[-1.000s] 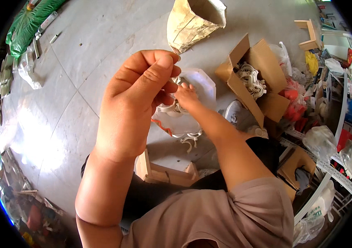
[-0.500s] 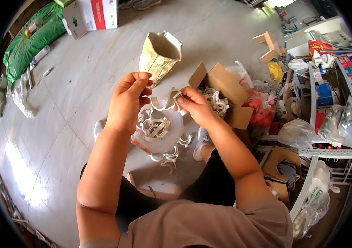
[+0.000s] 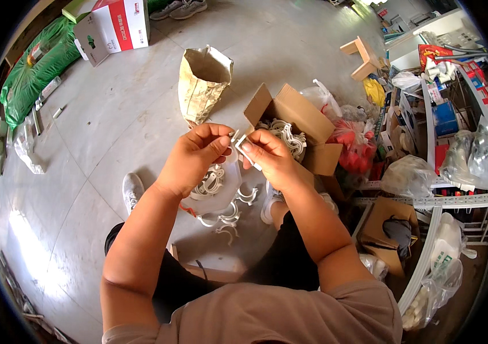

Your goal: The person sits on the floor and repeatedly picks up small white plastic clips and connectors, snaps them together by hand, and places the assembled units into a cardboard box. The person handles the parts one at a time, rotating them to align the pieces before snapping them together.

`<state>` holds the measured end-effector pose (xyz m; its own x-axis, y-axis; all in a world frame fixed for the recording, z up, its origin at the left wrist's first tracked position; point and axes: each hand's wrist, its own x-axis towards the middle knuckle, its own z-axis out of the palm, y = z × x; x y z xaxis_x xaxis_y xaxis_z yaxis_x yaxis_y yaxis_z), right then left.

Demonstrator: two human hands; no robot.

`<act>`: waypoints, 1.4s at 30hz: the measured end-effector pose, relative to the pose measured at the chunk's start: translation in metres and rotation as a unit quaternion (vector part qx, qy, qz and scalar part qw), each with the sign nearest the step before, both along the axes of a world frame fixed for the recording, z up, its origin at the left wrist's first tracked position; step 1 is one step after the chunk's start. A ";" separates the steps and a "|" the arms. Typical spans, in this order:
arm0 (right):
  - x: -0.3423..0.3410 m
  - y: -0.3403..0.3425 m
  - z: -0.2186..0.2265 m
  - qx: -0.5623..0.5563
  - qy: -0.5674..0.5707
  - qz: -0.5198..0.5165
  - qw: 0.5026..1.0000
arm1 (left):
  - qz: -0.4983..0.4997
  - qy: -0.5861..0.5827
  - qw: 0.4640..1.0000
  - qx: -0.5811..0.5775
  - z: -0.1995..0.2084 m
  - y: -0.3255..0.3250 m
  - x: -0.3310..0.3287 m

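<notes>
In front of me my right hand is closed around a white plastic pipe clamp, tilted, with much of it behind the fingers. Thumb and fingers of my left hand are pinched together right at the clamp's edge. What they hold is too small to make out. Below the hands lies a whitish tray-like surface bearing several clamps, partly covered by my left hand. More loose white clamp pieces lie on the floor nearer my knees. An orange strip shows at the tray's near left edge.
An open cardboard box of white clamps stands right of my hands. Beyond them is an upright, open beige sack. Shelving with bags and boxes lines the right. A green sack and white-red carton are far left.
My left hand has come down and right to meet the clamp in my right hand. The clamp has turned in the right fingers. The whole view has shifted slightly.
</notes>
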<state>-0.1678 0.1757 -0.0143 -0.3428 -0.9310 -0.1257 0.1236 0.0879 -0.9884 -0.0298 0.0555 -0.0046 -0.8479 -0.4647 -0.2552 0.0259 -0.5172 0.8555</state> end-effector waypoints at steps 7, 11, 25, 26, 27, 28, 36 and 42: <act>-0.009 0.002 -0.009 -0.016 0.045 -0.040 0.998 | -0.016 0.052 0.999 0.001 -0.008 -0.002 -0.012; -0.005 -0.002 -0.004 0.009 0.031 -0.058 0.998 | -0.023 0.051 0.998 -0.009 -0.011 -0.007 -0.013; -0.014 -0.007 0.003 0.008 -0.001 -0.006 1.000 | -0.051 0.059 0.997 0.011 -0.010 -0.016 -0.016; -0.014 -0.007 0.002 0.006 -0.004 -0.008 1.000 | -0.053 0.060 0.997 0.007 -0.010 -0.017 -0.016; -0.014 -0.007 0.002 -0.002 0.005 -0.009 1.000 | -0.054 0.061 0.997 0.003 -0.009 -0.017 -0.016; -0.014 -0.006 0.002 -0.010 0.015 -0.010 1.000 | -0.057 0.053 0.997 0.008 -0.009 -0.018 -0.015; -0.011 -0.005 -0.003 -0.109 0.360 -0.045 0.925 | -0.047 0.033 0.991 0.124 -0.007 -0.014 -0.011; -0.008 0.000 -0.004 -0.054 0.089 -0.023 0.994 | -0.063 0.043 0.991 0.114 -0.007 -0.011 -0.011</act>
<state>-0.1760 0.1753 -0.0184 -0.3926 -0.9188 0.0411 -0.0531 -0.0220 -0.9983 -0.0412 0.0441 -0.0113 -0.9183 -0.2929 -0.2662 0.0169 -0.7010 0.7130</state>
